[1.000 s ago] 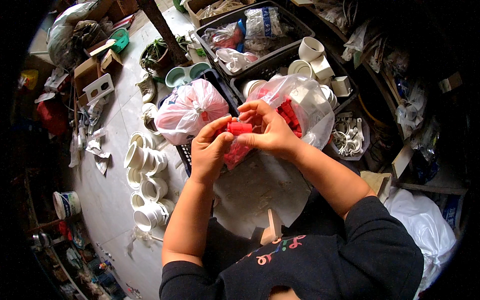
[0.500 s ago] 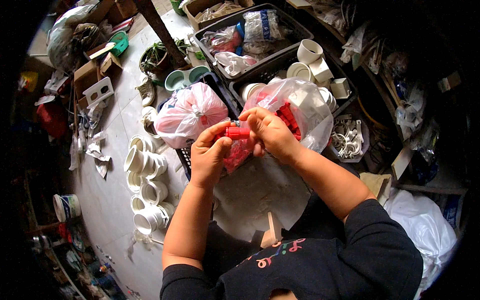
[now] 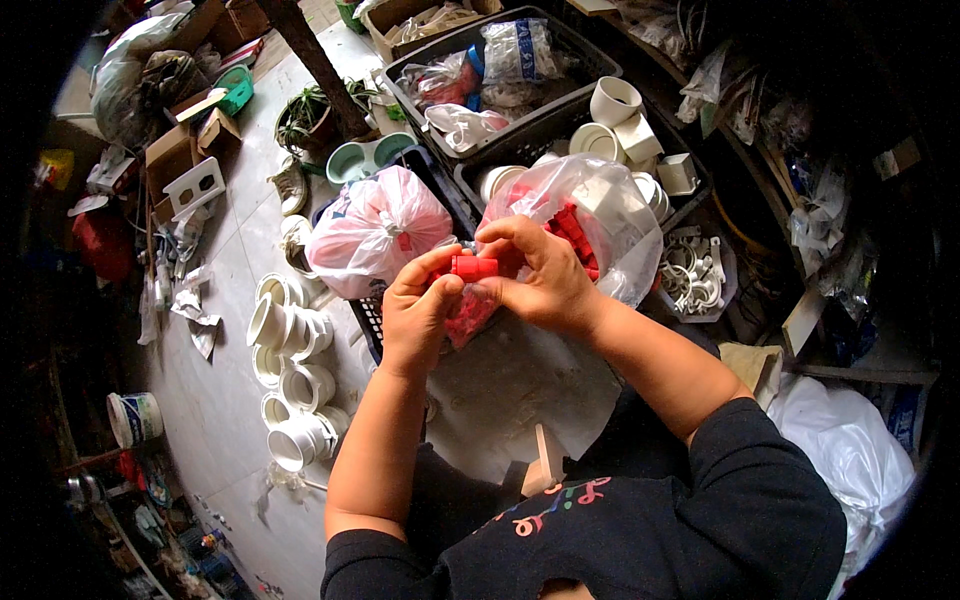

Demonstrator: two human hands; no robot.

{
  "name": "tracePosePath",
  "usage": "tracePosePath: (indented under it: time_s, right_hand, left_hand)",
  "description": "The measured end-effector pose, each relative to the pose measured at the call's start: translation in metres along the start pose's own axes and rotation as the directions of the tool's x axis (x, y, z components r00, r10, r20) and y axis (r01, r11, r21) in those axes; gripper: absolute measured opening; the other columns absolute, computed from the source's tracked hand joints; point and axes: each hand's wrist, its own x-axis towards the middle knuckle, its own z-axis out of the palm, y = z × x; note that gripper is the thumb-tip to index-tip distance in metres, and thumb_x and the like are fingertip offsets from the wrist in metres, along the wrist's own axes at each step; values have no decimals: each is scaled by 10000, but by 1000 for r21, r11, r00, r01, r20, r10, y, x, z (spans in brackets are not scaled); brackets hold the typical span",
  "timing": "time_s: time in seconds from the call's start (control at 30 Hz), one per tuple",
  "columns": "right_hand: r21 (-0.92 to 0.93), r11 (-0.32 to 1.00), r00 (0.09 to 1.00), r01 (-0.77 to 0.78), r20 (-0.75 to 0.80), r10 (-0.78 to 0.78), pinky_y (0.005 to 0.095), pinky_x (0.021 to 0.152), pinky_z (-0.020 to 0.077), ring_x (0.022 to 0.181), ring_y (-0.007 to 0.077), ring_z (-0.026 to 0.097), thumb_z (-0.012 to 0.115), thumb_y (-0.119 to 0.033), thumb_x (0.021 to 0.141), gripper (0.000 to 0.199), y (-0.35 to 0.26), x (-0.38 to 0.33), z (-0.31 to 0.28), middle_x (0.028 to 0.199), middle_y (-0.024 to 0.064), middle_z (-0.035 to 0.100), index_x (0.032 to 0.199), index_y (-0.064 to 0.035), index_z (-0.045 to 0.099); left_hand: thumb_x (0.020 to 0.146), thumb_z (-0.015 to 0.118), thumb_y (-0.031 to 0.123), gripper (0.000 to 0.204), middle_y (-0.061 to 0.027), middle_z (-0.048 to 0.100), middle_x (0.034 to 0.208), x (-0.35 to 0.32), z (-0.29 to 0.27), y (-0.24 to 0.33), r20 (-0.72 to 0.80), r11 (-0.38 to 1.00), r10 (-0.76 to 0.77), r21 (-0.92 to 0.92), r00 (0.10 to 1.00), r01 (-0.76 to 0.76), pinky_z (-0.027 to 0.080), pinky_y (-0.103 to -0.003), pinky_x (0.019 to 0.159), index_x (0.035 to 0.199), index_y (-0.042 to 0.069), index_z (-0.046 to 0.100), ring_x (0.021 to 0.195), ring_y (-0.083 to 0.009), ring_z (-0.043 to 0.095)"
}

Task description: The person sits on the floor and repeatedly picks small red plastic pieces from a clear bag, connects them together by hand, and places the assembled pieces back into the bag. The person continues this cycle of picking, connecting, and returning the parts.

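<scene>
Black short-sleeved shirt (image 3: 660, 530) with looping multicoloured lettering (image 3: 560, 508) across the front

At the centre of the frame, a fitting (image 3: 473, 267) is held between the hands (image 3: 410, 320). To the upper left of them, a crate (image 3: 366, 325) is partly covered by a tied bag (image 3: 375, 225); to the upper right, pieces (image 3: 572, 232) are held in an open bag (image 3: 632, 250). Behind that bag, pipe fittings (image 3: 615, 100) are kept in a second crate (image 3: 694, 203), and packets (image 3: 520, 50) in a third crate (image 3: 418, 116) beyond it. On the floor (image 3: 215, 400), left of the hands, pipe sections (image 3: 307, 385) are lined up. A stuffed bag (image 3: 835, 450) is placed at lower right, a bucket (image 3: 134, 418) at far left.
</scene>
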Motion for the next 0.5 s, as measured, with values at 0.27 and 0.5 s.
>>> tracePosePath:
  time_s: [0.27, 0.5]
  right_hand:
    - [-47, 998, 998, -33, 45, 36, 220, 623, 448, 622, 97, 518, 679, -86, 727, 441, -2, 3, -4, 718, 11, 539, 1095, -53, 437]
    - [443, 742, 863, -503, 204, 463, 201, 555, 429, 628, 69, 526, 604, -95, 803, 342, -4, 4, -9, 732, 11, 539, 1102, -69, 439]
  left_hand:
    - [779, 638, 123, 331, -13, 585, 874, 1, 2, -3, -31, 1000, -7, -10, 1000, 7, 388, -163, 571, 1073, 2, 546, 628, -37, 463]
    - [777, 643, 133, 331, -12, 584, 866, 2, 0, -5, -14, 999, 1, -33, 1000, -1, 390, -163, 580, 1068, 6, 549, 640, -38, 469]
